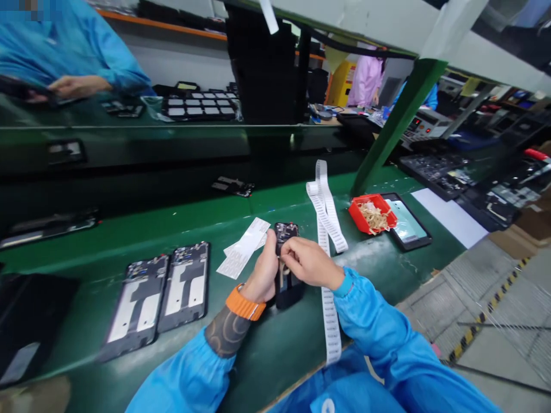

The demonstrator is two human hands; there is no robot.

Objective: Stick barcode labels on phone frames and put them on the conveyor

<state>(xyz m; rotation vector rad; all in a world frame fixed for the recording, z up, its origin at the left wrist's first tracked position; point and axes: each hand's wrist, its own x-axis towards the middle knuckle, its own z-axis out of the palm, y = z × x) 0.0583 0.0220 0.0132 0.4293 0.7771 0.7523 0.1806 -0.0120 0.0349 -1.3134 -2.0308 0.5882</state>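
An opened smartphone [289,295] lies on the green bench in front of me, its top circuitry bare. My left hand [264,268] is closed around its left edge, with an orange watch strap at the wrist. Over the phone's middle, the fingers of my right hand [310,262] are pinched together; whatever is between the fingertips is too small to make out. White label sheets [244,249] lie just beyond my left hand. A long strip of printed labels [330,327] runs under my right wrist.
Two opened phones [140,301] [186,284] lie side by side to the left. At right, a red tray [356,217] of tan scraps overlaps a tablet [411,226]. A green post [400,123] rises behind them. Across the bench a co-worker's hand [81,86] holds a dark object.
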